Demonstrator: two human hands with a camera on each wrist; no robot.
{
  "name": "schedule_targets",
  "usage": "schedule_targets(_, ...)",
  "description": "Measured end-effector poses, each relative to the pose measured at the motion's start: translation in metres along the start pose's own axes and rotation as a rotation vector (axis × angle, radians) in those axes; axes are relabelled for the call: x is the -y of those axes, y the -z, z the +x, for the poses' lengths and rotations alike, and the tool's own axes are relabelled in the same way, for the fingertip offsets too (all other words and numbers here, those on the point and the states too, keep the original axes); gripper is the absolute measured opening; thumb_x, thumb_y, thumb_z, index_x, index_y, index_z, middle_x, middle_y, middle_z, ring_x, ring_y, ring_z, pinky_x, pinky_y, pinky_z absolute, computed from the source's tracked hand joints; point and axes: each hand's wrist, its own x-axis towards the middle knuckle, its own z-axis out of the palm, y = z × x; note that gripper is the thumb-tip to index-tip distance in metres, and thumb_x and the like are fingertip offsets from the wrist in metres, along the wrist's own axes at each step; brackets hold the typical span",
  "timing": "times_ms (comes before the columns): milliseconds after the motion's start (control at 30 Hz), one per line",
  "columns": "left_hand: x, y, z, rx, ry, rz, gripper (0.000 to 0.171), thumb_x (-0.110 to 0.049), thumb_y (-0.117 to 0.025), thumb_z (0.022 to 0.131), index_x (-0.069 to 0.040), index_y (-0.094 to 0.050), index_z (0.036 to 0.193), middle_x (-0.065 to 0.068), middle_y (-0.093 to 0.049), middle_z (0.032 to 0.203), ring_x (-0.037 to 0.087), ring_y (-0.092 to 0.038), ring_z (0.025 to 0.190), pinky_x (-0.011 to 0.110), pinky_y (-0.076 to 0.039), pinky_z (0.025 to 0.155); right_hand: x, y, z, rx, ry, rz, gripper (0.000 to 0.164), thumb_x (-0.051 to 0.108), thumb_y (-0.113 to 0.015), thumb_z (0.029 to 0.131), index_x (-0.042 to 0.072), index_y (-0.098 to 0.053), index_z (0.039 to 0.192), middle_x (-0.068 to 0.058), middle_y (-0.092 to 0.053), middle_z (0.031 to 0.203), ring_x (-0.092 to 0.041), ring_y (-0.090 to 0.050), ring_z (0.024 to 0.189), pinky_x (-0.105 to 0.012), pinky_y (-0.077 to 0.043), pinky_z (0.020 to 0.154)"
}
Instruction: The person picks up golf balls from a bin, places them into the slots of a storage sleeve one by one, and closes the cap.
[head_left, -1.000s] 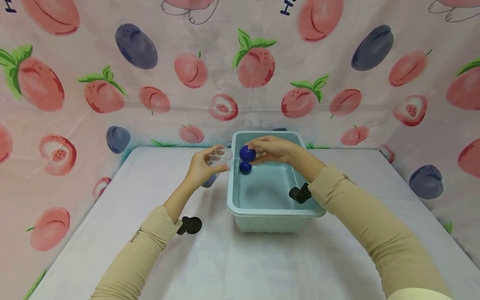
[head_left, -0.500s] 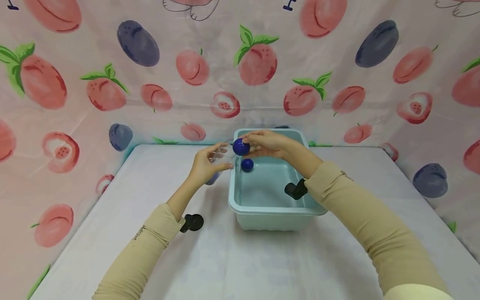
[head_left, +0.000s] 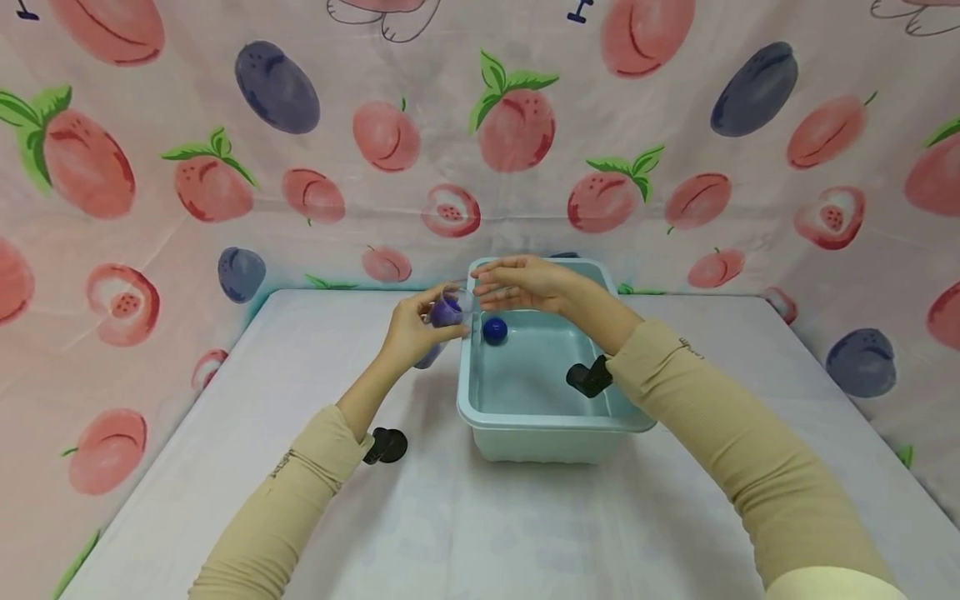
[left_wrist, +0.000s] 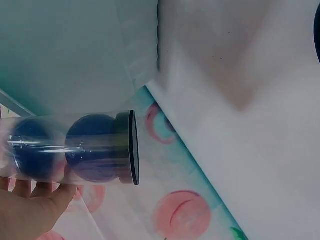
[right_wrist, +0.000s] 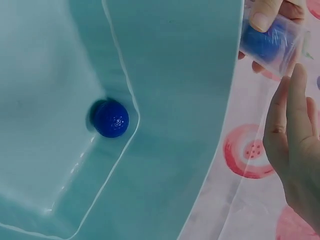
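Observation:
My left hand (head_left: 408, 335) grips a clear plastic tube (left_wrist: 59, 149), tilted beside the basin's left wall. A blue ball (head_left: 447, 312) sits near its mouth in the head view. In the left wrist view, two dark blue balls show inside the tube, above a black end cap (left_wrist: 134, 148). My right hand (head_left: 528, 283) is empty, fingers extended, over the basin's back left and close to the tube's mouth. Another blue ball (right_wrist: 111, 118) lies in a corner of the light blue basin (head_left: 555, 422). Part of the tube is hidden behind my left fingers.
The basin stands on a white-covered table (head_left: 525, 533), toward its back. A fruit-print cloth (head_left: 450, 125) hangs behind the table. Black fittings show at the left cuff (head_left: 352, 437) and the right cuff (head_left: 637, 358).
My right hand carried a blue ball left to the tube's mouth and let it go; the ball is now inside the tube. My left hand moved slightly right with the tube.

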Motion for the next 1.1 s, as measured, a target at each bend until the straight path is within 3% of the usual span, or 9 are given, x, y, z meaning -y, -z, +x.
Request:
schedule_targets(100, 0.001, -0.001, 0.0, -0.006, -0.02, 0.008, 0.058, -0.013, -0.08, 0.075, -0.008, -0.058, 0.128, 0.016, -0.064, 0.119, 0.033, -0.058, 0.109, 0.048, -0.046, 0.096, 0.0, 0.001, -0.002, -0.002, -0.003, -0.001, 0.045, 0.012, -0.045, 0.099, -0.005, -0.037, 0.14, -0.004, -0.065, 0.092, -0.014, -0.066, 0.08, -0.031, -0.055, 0.086)
schedule_targets(233, 0.004, -0.001, -0.001, -0.013, -0.029, -0.002, 0.057, -0.013, -0.081, 0.074, -0.007, -0.059, 0.126, 0.017, -0.066, 0.115, 0.033, -0.061, 0.106, 0.046, -0.047, 0.095, 0.001, 0.002, -0.001, -0.007, -0.01, -0.02, 0.044, 0.013, -0.045, 0.099, -0.004, -0.038, 0.139, -0.007, -0.062, 0.099, -0.014, -0.065, 0.082, -0.043, -0.043, 0.103)
schedule_targets(367, 0.004, 0.0, -0.001, -0.009, -0.024, 0.0, 0.058, -0.013, -0.081, 0.074, -0.007, -0.058, 0.127, 0.017, -0.065, 0.116, 0.033, -0.061, 0.106, 0.047, -0.048, 0.094, -0.001, 0.005, 0.002, -0.016, -0.017, -0.042, 0.044, 0.013, -0.045, 0.099, -0.004, -0.038, 0.139, -0.007, -0.06, 0.101, -0.015, -0.064, 0.084, -0.049, -0.035, 0.108)
schedule_targets(667, 0.005, 0.0, -0.001, -0.018, -0.025, -0.001, 0.057, -0.014, -0.081, 0.074, -0.007, -0.059, 0.125, 0.017, -0.066, 0.116, 0.033, -0.061, 0.107, 0.047, -0.047, 0.096, -0.006, 0.014, 0.008, -0.036, -0.019, -0.075, 0.044, 0.013, -0.044, 0.099, -0.005, -0.038, 0.139, -0.009, -0.059, 0.104, -0.015, -0.063, 0.086, -0.047, -0.039, 0.105)
schedule_targets(1100, 0.007, 0.005, -0.002, -0.019, -0.024, -0.022, 0.058, -0.013, -0.081, 0.073, -0.007, -0.059, 0.126, 0.02, -0.064, 0.118, 0.033, -0.06, 0.109, 0.048, -0.045, 0.097, -0.013, 0.02, 0.02, -0.064, -0.053, -0.138, 0.043, 0.014, -0.045, 0.099, -0.004, -0.039, 0.138, -0.022, -0.049, 0.129, -0.021, -0.06, 0.098, -0.044, -0.043, 0.102)
